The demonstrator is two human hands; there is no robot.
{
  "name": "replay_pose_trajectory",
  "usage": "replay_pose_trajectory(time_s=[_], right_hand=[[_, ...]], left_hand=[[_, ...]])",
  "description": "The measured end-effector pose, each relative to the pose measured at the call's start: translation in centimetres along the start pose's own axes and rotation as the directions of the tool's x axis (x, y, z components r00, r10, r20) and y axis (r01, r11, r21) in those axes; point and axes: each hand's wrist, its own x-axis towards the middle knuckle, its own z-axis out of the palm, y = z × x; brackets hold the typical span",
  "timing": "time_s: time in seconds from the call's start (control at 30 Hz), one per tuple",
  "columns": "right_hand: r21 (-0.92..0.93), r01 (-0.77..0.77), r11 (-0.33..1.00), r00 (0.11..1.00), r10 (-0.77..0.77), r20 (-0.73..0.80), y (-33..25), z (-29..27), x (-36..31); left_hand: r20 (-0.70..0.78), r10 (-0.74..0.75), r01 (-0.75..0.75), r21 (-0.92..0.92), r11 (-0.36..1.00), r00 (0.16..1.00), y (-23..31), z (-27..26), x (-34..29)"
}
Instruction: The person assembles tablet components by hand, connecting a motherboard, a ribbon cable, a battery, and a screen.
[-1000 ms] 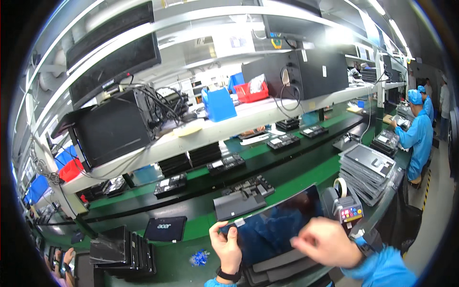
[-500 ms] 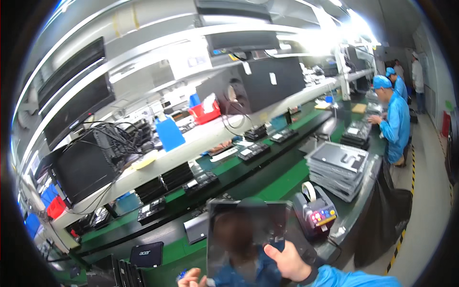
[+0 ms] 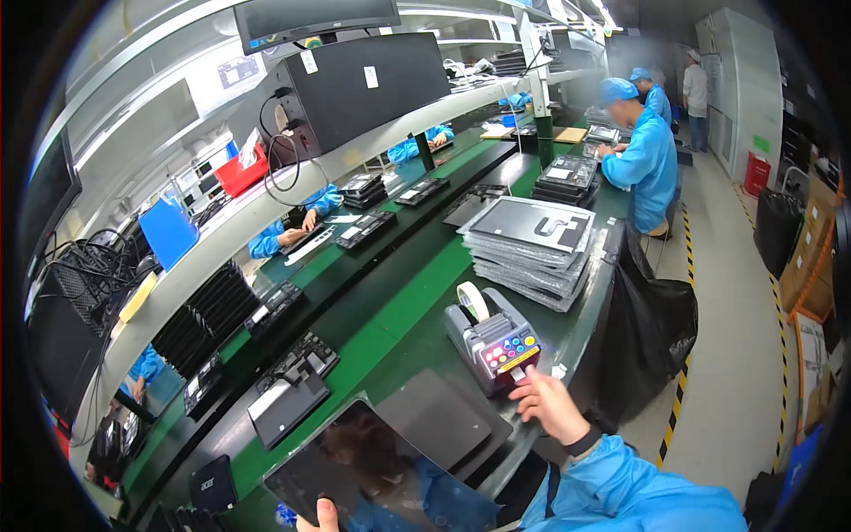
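Note:
My left hand (image 3: 321, 517), mostly cut off by the lower edge, grips a glossy black screen panel (image 3: 399, 474) by its near left edge, thumb on the face. The panel is tilted and mirrors a head and blue clothing. My right hand (image 3: 551, 406) is at the front of an automatic tape dispenser (image 3: 492, 341), fingertips closed at a small pale piece of tape (image 3: 519, 374) at its outlet. Several coloured buttons sit on the dispenser, with a tape roll (image 3: 472, 301) on top. A flat dark panel (image 3: 434, 417) lies behind the screen.
Bubble-wrapped panels (image 3: 532, 239) are stacked beyond the dispenser. A black bag (image 3: 634, 328) hangs at the bench's right edge. Opened laptop bases (image 3: 365, 229) sit along the dark conveyor strip. Co-workers in blue (image 3: 651, 168) work farther along and across the bench.
My view has swung right. My right hand has left the screen panel and reached the tape dispenser. The panel is now lower and tilted, held by my left hand.

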Motion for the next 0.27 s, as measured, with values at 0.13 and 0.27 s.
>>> replay_pose_trajectory(time_s=[0.13,0.27], right_hand=[[0.195,0.231,0.953,0.970,-0.211,-0.117,2.3,0.3,0.4],[-0.084,0.438,0.895,0.883,-0.410,0.229,-4.2,3.0,-3.8]], left_hand=[[0.057,-0.118,0.113,0.086,0.990,0.991,0.0,0.1,-0.3],[0.100,-0.100,0.085,0.142,0.986,0.990,-1.0,-0.4,0.1]])
